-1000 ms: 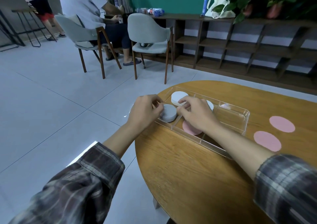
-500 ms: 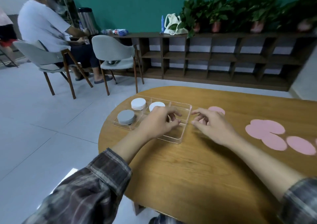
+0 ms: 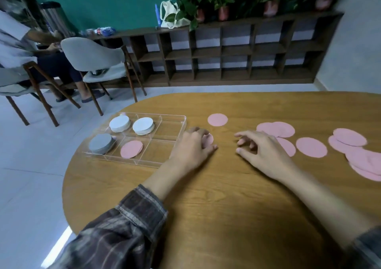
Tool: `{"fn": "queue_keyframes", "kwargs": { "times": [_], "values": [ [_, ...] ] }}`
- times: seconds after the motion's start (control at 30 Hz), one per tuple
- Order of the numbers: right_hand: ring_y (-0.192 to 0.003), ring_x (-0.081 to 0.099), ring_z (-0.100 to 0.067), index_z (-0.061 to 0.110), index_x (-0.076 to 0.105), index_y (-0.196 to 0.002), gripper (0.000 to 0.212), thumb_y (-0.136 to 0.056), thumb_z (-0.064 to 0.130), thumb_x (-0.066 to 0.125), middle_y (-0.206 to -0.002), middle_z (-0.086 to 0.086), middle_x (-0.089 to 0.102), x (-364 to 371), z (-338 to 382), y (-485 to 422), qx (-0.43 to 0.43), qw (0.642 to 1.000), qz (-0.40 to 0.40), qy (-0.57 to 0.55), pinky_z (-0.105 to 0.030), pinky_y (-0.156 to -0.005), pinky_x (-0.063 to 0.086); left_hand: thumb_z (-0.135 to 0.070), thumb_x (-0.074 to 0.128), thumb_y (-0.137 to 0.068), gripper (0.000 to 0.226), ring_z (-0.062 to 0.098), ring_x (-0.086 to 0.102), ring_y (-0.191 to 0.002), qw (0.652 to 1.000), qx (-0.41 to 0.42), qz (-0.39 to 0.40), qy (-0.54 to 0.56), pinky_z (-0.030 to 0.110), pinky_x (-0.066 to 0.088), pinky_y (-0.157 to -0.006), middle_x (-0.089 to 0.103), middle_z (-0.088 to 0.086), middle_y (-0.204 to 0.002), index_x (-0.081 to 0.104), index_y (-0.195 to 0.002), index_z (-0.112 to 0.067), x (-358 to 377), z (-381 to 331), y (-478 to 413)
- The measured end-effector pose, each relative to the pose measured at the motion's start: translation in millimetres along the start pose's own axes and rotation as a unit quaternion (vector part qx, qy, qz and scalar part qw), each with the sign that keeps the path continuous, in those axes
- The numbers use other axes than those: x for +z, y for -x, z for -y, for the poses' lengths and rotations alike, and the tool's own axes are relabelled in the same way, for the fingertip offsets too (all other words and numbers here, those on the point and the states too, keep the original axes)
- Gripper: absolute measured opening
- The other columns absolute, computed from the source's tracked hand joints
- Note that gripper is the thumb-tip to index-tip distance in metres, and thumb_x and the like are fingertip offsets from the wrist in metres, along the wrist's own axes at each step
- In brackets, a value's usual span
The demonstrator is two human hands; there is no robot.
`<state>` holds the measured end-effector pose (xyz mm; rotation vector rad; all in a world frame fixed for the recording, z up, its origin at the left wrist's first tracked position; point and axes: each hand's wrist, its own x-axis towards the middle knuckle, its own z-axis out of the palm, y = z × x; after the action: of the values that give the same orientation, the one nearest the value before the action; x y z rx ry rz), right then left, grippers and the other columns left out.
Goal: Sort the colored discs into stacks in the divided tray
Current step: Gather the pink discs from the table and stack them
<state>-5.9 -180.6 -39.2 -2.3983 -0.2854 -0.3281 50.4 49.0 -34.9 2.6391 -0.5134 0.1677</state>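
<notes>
Left hand (image 3: pixel 191 148) curled round a pink disc (image 3: pixel 208 140) beside the tray (image 3: pixel 160 115) — right hand (image 3: pixel 266 153) loosely spread, empty.

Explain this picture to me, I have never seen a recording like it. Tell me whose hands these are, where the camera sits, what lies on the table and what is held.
There is no machine here. These are a person's two bare hands, filmed by one camera worn on the head that looks forward and down. On the wooden table lies a clear divided tray. It holds two white stacks, a grey stack and a pink stack. Loose discs, all pink, lie further right. The left hand pinches one pink disc beside the tray. The right hand is open and holds nothing.
</notes>
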Motion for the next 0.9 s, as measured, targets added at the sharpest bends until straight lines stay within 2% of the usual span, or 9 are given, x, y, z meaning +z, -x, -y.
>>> {"fn": "queue_keyframes", "kwargs": {
  "times": [0.17, 0.37, 0.47, 0.57, 0.63, 0.73, 0.9],
  "values": [
    [-0.089, 0.055, -0.009, 0.029, 0.068, -0.123, 0.039, -0.087, 0.022, 0.078, -0.098, 0.020, 0.065, 5, -17, 4, -0.008, 1.000, -0.025, -0.013, -0.027, -0.082, 0.047, -0.040, 0.073, -0.090, 0.035, 0.025, 0.064, -0.105, 0.999, -0.002, -0.042, 0.026, 0.034, 0.051, -0.089, 0.072, 0.003, -0.110, 0.070, -0.117, -0.018, 20, -5, -8],
    [-0.092, 0.051, -0.006, 0.026, 0.067, -0.127, 0.044, -0.085, 0.023, 0.080, -0.101, 0.015, 0.065, 7, -24, 1, -0.017, 1.000, -0.023, -0.003, -0.014, -0.082, 0.040, -0.041, 0.074, -0.082, 0.028, 0.017, 0.067, -0.087, 0.993, 0.080, -0.044, 0.075, 0.035, 0.055, -0.079, 0.075, -0.004, -0.099, 0.073, -0.101, -0.020, 34, -23, -6],
    [-0.096, 0.047, 0.002, 0.025, 0.068, -0.129, 0.046, -0.085, 0.024, 0.081, -0.107, 0.014, 0.062, 10, -25, 1, -0.028, 0.999, -0.024, 0.011, -0.010, -0.086, 0.037, -0.032, 0.073, -0.089, 0.015, 0.008, 0.065, -0.073, 0.984, 0.119, -0.054, 0.117, 0.029, 0.054, -0.072, 0.072, -0.012, -0.079, 0.075, -0.091, -0.018, 30, -21, -6],
    [-0.111, 0.051, -0.004, 0.025, 0.069, -0.128, 0.042, -0.087, 0.027, 0.078, -0.121, 0.011, 0.063, 11, -24, -1, -0.043, 0.999, -0.028, 0.019, -0.020, -0.097, 0.039, -0.025, 0.067, -0.100, 0.014, 0.008, 0.067, -0.075, 0.973, 0.159, -0.063, 0.157, 0.029, 0.054, -0.074, 0.073, -0.011, -0.080, 0.078, -0.098, -0.017, 24, -21, -5],
    [-0.116, 0.056, -0.011, 0.023, 0.073, -0.121, 0.031, -0.090, 0.026, 0.075, -0.122, 0.010, 0.066, 11, -23, -2, -0.059, 0.998, -0.035, 0.018, -0.025, -0.101, 0.041, -0.023, 0.064, -0.104, 0.016, 0.008, 0.068, -0.081, 0.964, 0.184, -0.082, 0.172, 0.029, 0.053, -0.078, 0.074, -0.008, -0.087, 0.079, -0.102, -0.017, 26, -23, -4],
    [-0.102, 0.061, -0.012, 0.022, 0.074, -0.110, 0.015, -0.097, 0.020, 0.068, -0.104, 0.011, 0.071, 9, -20, -1, -0.062, 0.997, -0.054, -0.001, -0.028, -0.091, 0.045, -0.023, 0.062, -0.105, 0.018, 0.007, 0.066, -0.091, 0.955, 0.189, -0.102, 0.203, 0.025, 0.051, -0.085, 0.073, -0.006, -0.095, 0.079, -0.103, -0.017, 29, -25, -4],
    [-0.082, 0.060, -0.008, 0.018, 0.071, -0.104, 0.010, -0.102, 0.018, 0.061, -0.084, 0.010, 0.067, 1, -16, 3, -0.026, 0.994, -0.102, -0.023, -0.020, -0.071, 0.045, -0.032, 0.052, -0.109, 0.026, 0.008, 0.065, -0.100, 0.963, 0.121, -0.112, 0.213, 0.021, 0.046, -0.090, 0.071, -0.007, -0.107, 0.073, -0.114, -0.018, 34, -29, -7]
  ]
}}
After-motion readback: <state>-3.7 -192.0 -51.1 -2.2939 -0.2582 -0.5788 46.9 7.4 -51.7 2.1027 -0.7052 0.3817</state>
